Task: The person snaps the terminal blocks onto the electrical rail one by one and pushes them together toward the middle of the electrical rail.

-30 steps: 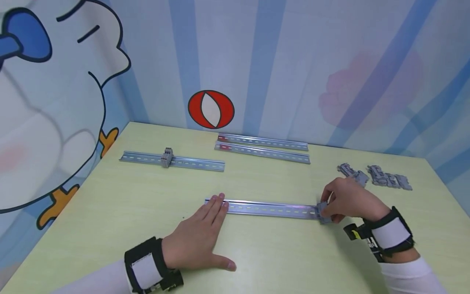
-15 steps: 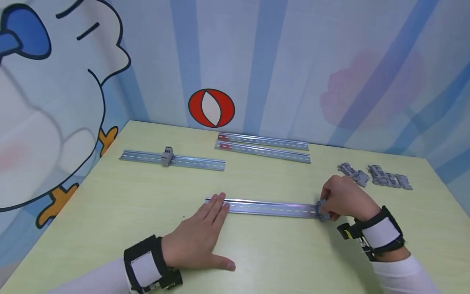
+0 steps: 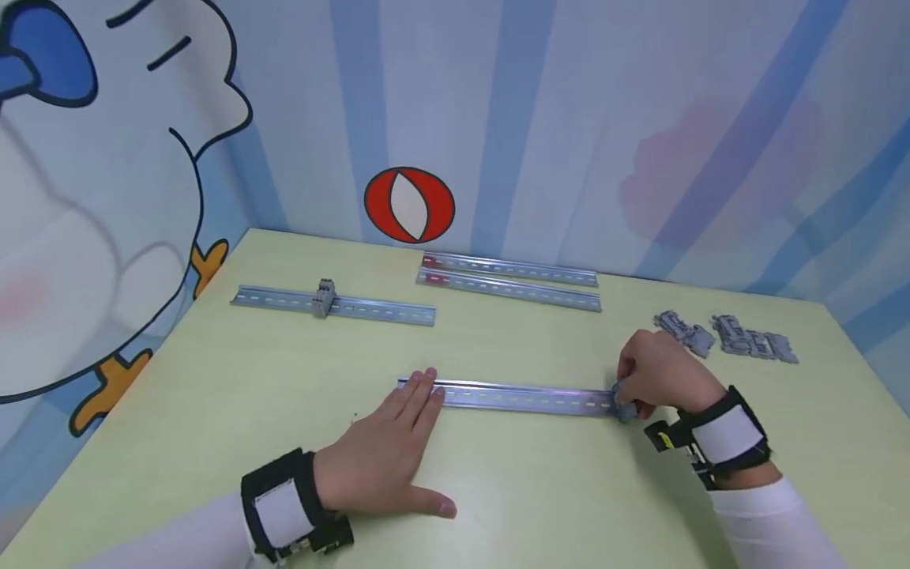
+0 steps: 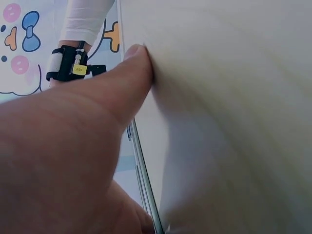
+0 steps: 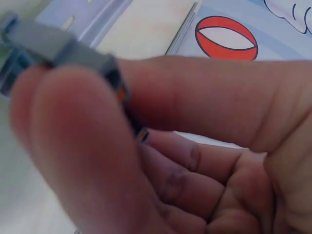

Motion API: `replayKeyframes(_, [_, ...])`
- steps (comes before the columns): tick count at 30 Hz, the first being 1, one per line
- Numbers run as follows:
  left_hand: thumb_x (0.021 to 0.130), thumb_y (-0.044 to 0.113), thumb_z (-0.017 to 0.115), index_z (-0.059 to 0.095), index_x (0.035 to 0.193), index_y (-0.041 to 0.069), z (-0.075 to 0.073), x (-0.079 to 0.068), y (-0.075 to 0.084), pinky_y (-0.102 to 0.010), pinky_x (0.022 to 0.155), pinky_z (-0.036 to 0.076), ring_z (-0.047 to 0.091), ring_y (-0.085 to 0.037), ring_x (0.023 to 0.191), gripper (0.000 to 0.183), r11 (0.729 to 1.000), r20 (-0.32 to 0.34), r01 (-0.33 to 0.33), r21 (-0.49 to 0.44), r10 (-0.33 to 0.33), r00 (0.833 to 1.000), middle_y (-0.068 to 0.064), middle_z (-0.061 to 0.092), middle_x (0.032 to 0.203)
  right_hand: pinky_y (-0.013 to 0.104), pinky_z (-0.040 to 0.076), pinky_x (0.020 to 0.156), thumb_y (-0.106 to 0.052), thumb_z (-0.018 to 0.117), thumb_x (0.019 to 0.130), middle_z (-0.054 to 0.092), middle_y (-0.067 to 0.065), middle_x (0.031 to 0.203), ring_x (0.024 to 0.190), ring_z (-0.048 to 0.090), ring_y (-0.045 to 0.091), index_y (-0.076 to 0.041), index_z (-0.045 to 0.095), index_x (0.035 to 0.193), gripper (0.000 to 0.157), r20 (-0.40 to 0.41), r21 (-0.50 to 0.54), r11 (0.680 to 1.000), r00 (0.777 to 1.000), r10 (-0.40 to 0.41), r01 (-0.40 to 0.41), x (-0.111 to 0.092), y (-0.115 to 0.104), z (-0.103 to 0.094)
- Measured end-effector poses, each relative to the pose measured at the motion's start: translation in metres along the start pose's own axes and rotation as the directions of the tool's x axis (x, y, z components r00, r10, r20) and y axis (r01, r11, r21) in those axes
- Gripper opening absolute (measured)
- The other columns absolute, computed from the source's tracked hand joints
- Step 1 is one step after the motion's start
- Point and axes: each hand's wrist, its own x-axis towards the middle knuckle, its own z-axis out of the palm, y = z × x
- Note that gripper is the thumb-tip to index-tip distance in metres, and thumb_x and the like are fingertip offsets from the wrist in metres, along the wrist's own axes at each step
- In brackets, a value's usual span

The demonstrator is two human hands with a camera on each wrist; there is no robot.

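Note:
A slotted metal DIN rail (image 3: 526,397) lies across the middle of the table. My left hand (image 3: 387,450) rests flat with its straight fingertips on the rail's left end, thumb spread on the table. At the rail's right end my right hand (image 3: 668,375) pinches a grey terminal block (image 3: 622,401) between thumb and fingers. Up close in the right wrist view, the block (image 5: 58,44) shows small orange spots, and the fingers hide part of it. Whether it is seated on the rail I cannot tell.
Behind on the left, another rail (image 3: 384,311) carries grey terminal blocks (image 3: 324,299). Two more rails (image 3: 512,288) with red marks lie near the back wall. Loose grey terminal blocks (image 3: 753,340) lie in two groups at the right of the table (image 3: 533,482).
The right hand, still pinching the terminal block at the rail's end, has shifted slightly and its wrist has swung left. The left hand keeps its place on the rail.

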Motion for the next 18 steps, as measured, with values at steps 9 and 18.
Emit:
replayKeyframes(9, [0.071, 0.087, 0.049, 0.01, 0.157, 0.001, -0.001, 0.003, -0.002, -0.045, 0.124, 0.015, -0.002, -0.03, 0.152, 0.128, 1.0, -0.001, 0.018, 0.0, -0.018, 1.0, -0.016, -0.001, 0.166, 0.027, 0.054, 0.045, 0.001, 0.069, 0.075, 0.073, 0.011, 0.065, 0.042, 0.066, 0.012, -0.001, 0.073, 0.071, 0.006, -0.027, -0.063, 0.998, 1.0, 0.01, -0.012, 0.006, -0.011, -0.003])
replayKeyframes(18, [0.07, 0.084, 0.055, 0.006, 0.157, 0.0, 0.002, 0.0, 0.006, -0.043, 0.124, 0.015, -0.002, -0.031, 0.152, 0.13, 1.0, -0.052, 0.022, 0.013, -0.022, 0.998, -0.017, -0.001, 0.166, 0.033, 0.059, 0.064, -0.021, 0.077, 0.081, 0.078, 0.004, 0.068, 0.06, 0.074, 0.013, 0.0, 0.077, 0.093, 0.025, 0.048, 0.037, 0.998, 0.998, 0.045, -0.046, -0.016, 0.003, -0.009])
